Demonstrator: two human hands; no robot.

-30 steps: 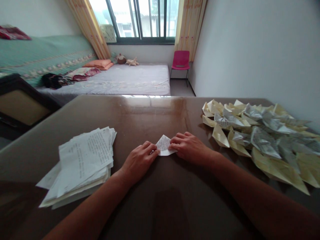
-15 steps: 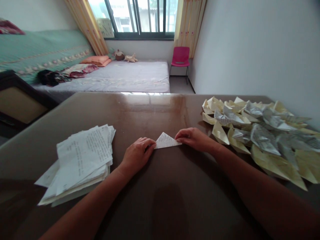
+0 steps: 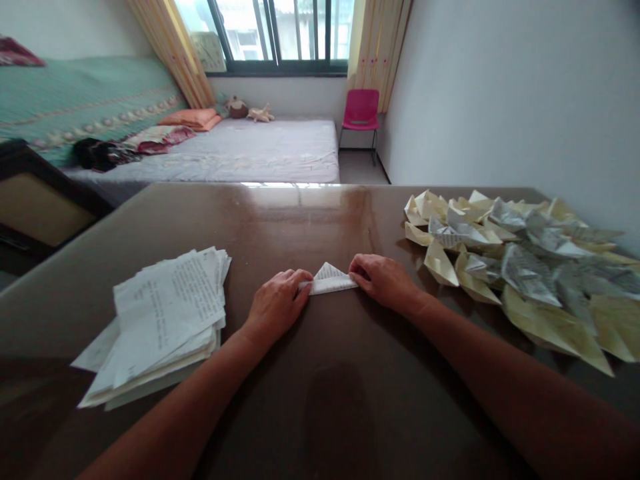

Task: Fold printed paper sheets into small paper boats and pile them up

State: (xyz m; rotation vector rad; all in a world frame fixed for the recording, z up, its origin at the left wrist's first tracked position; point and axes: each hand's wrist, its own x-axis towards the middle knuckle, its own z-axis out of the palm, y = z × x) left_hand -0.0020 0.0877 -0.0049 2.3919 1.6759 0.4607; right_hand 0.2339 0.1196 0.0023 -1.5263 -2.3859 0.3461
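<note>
A small folded piece of printed paper (image 3: pixel 328 280) lies on the dark brown table (image 3: pixel 320 400), shaped like a low triangle with a turned-up lower edge. My left hand (image 3: pixel 276 308) pinches its left end with fingers closed on it. My right hand (image 3: pixel 381 280) pinches its right end the same way. Both forearms rest across the table toward me.
A stack of loose printed sheets (image 3: pixel 165 320) lies at the left. A heap of several folded paper boats (image 3: pixel 515 260) covers the table's right side. Beyond the table are a bed (image 3: pixel 240 153), a pink chair (image 3: pixel 361 113) and a window.
The paper went from a small diamond to a wide triangle, and its lower edge is now folded up. My hands moved apart to its two ends.
</note>
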